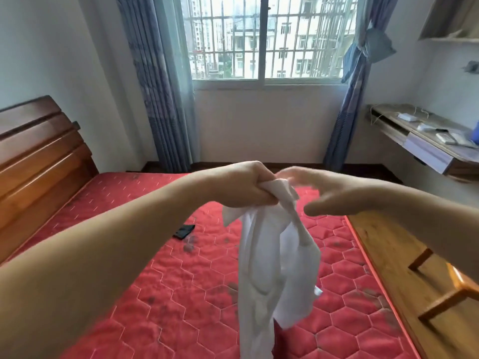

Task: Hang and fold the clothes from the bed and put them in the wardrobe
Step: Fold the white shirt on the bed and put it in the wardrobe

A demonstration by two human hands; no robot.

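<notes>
The fingers of the left hand (pixel 242 186) are curling tight around a bunched top edge of the white garment (pixel 269 257), which is hanging above the bed (pixel 181 294) at the view's centre, while the right hand (pixel 329 193) at three o'clock of that grip is reaching in blurred, fingers loosely spread and holding nothing. To do this well, the right hand is probably needing a matching shoulder or seam so the cloth opens flat.

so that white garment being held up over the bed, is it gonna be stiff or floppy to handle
Probably floppy: the white garment hangs in loose folds from the left hand, which grips it bunched at the top. It looks thin and likely light, held by one hand alone. The right hand is open beside it, so spreading it probably needs both hands.
</notes>
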